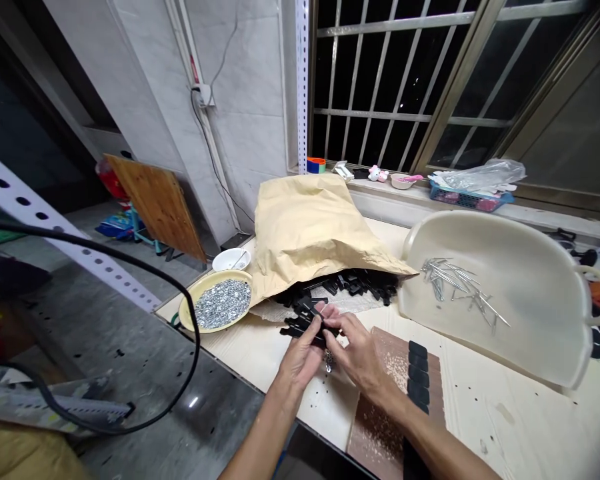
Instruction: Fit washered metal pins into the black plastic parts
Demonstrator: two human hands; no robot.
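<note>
While black strips (296,329) are clamped in left hand (303,353) and right hand (354,345), metal bits (223,304) are held in a bowl (185,308) at left.

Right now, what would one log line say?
left hand: holding black pieces | right hand: touching them | nearby: open paper bag, yellow bowl of metal bits, tub with metal pins

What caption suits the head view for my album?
Left hand and right hand handle black parts before an open paper bag, yellow bowl and tub either side.
</note>
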